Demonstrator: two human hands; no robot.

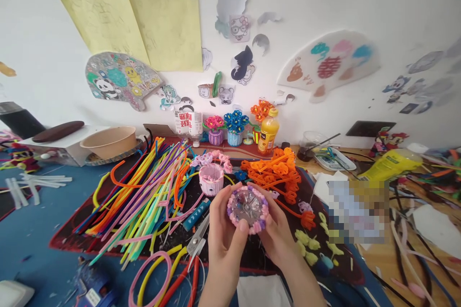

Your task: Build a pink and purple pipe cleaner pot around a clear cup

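Above the dark mat I hold a small round pot (248, 207) by its sides, its clear plastic base turned toward me and ringed with pink and purple pipe cleaner. My left hand (224, 232) is wrapped round one side, the thumb pressed on the lower rim. Fingers of my right hand (279, 230) curl round the other side. Just beyond stands a pink pipe-cleaner pot (211, 183) with pink flowers (218, 158) at its rim. Scissors (197, 242) with red and yellow handles and a blue tube (196, 215) lie left of my left hand.
Many coloured pipe cleaners (144, 196) cover the mat's left side; orange pipe-cleaner flowers (277, 170) pile up at right. Behind stand a juice bottle (268, 132) and finished flower pots (235, 129). A blue tool (94, 285), glue sticks (39, 182) and a beige bowl (108, 140) are at left.
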